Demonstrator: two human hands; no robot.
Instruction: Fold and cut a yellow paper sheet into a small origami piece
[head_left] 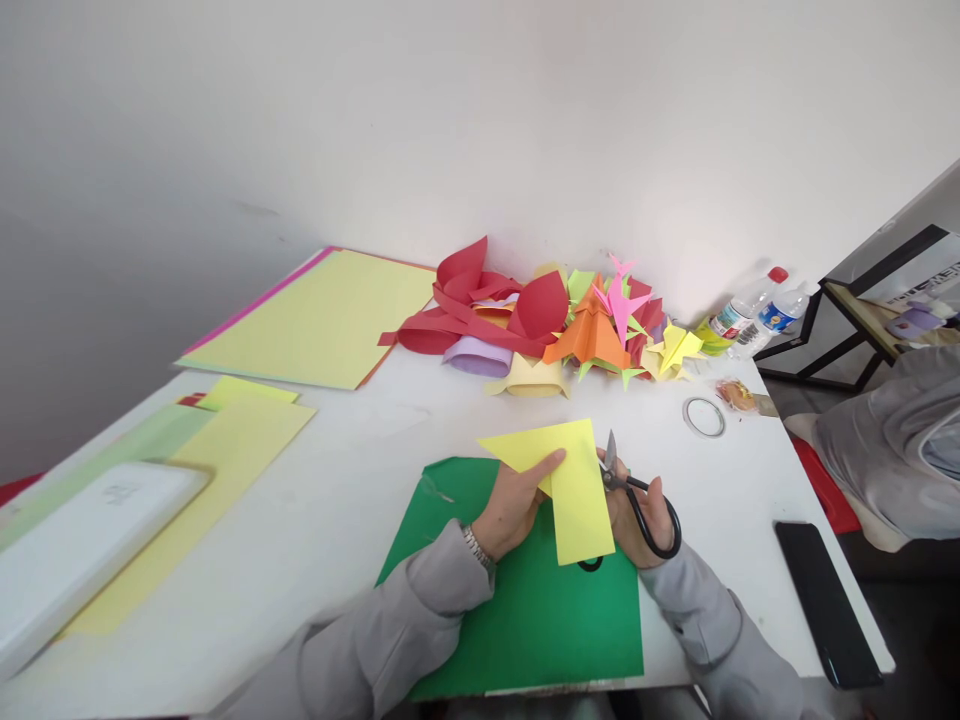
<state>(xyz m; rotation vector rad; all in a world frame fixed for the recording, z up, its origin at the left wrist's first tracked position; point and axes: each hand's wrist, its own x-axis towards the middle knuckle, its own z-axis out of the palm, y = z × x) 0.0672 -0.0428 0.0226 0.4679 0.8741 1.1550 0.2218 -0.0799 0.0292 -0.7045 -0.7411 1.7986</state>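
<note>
A folded sheet of yellow paper (583,500) is pinched in my left hand (514,505), the thumb lying on top of it. The paper has a pointed flap to the left and a straight strip hanging down. My right hand (634,510) holds black-handled scissors (616,478) at the paper's right edge, their visible blade pointing up. One handle loop shows beside my fingers, and part of the other peeks out below the strip. Beneath both hands lies a green sheet (555,630) on the white table.
Large coloured sheets (315,320) lie at the back left. Folded paper pieces (592,335) crowd against the wall. A white box-like object (90,550) rests on yellow paper at left. Bottles (750,310), a tape roll (703,417) and a phone (827,603) are at right; another person (892,440) sits beyond.
</note>
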